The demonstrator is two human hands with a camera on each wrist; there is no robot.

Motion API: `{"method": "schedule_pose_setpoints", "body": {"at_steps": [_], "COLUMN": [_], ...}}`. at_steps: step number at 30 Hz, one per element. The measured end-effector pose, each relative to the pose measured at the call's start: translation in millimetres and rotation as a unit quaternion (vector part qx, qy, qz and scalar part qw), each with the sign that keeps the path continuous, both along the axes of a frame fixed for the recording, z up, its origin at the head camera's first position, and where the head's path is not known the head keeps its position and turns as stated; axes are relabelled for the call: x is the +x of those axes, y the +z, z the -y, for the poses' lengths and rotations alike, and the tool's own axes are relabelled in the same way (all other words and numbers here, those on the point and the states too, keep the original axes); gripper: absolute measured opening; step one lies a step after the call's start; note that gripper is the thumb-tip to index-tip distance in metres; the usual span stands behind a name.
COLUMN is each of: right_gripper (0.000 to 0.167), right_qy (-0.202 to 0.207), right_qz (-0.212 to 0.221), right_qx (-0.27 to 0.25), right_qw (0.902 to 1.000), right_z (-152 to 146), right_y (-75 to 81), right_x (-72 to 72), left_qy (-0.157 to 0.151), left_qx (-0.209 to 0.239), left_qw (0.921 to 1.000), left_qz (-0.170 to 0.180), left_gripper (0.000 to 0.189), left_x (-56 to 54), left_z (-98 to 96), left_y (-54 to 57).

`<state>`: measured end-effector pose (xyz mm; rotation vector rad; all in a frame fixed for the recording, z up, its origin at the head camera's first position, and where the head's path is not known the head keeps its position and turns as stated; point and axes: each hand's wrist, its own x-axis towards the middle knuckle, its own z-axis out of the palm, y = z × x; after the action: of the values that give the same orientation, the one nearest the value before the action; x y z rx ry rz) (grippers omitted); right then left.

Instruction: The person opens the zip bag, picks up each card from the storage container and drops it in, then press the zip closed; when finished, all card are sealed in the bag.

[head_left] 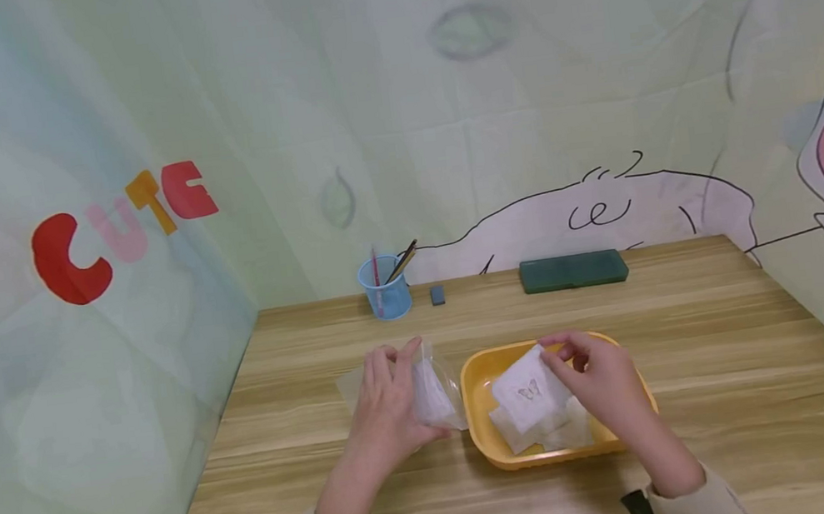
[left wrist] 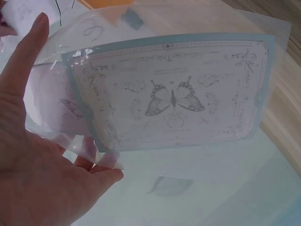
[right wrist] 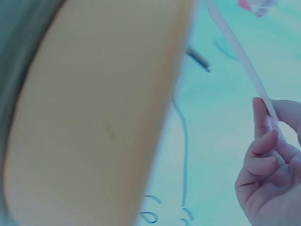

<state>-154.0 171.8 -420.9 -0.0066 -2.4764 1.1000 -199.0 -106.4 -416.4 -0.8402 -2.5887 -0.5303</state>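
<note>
Head view: white butterfly packet is held over the yellow tray by the right hand. It is pinched between thumb and fingertips at its upper right corner, fingers closed down to packet thickness; in the right wrist view it is seen nearly edge-on, as a thin strip. Packet lies left of that grip, on the side of the clear bag. Roughly square, so no clear long axis; tilted. Contact with the pale pieces below it cannot be told.

Bag is gripped by the left hand, thumb and fingers set wide across it. Its long axis runs roughly left to right, a framed butterfly card showing inside in the left wrist view. Bag's right end is just beside the tray's left wall; which end is the mouth cannot be told for sure. Packet is nearer the right hand. Narrow gap between bag and packet, crossed by the tray rim; bare tabletop is seen right of the tray.
</note>
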Motion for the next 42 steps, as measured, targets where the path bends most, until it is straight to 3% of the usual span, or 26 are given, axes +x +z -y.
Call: {"method": "schedule_pose_setpoints", "body": {"at_steps": [5,11,16,21,28,35,42], "right_gripper": [0.011,0.013,0.017,0.017,0.018,0.018,0.016], "right_qy": [-0.002,-0.008,-0.014,0.009,0.025,0.039,0.052], "right_qz": [-0.052,-0.123,-0.179,-0.207,-0.201,-0.187,-0.189], "right_qx": [-0.060,-0.152,-0.139,-0.129,-0.129,-0.141,-0.128], "right_qw": [0.9969,0.9807,0.9739,0.9698,0.9707,0.9715,0.9723], "right_z": [13,28,44,60,71,75,84], "right_y": [16.1,27.6,37.4,50.3,43.1,11.6,5.7], "right_x": [10.1,17.8,24.2,31.5,28.0,9.9,5.9], "left_qy": [0.000,-0.002,-0.008,-0.014,-0.018,-0.017,-0.023], "left_qx": [0.002,0.004,0.014,0.018,0.020,0.017,0.019], "left_qw": [1.0000,1.0000,0.9997,0.9995,0.9992,0.9990,0.9983], "left_qz": [0.004,-0.007,-0.019,-0.021,-0.030,-0.037,-0.051], "left_gripper": [0.128,0.129,0.129,0.130,0.129,0.128,0.127], "left_x": [1.0,2.2,1.9,2.9,4.0,5.3,5.5], "left_z": [-0.7,-0.5,-0.8,-1.7,-2.7,-4.0,-4.4], "left_y": [2.2,2.4,1.7,2.5,3.6,3.6,3.2]}}
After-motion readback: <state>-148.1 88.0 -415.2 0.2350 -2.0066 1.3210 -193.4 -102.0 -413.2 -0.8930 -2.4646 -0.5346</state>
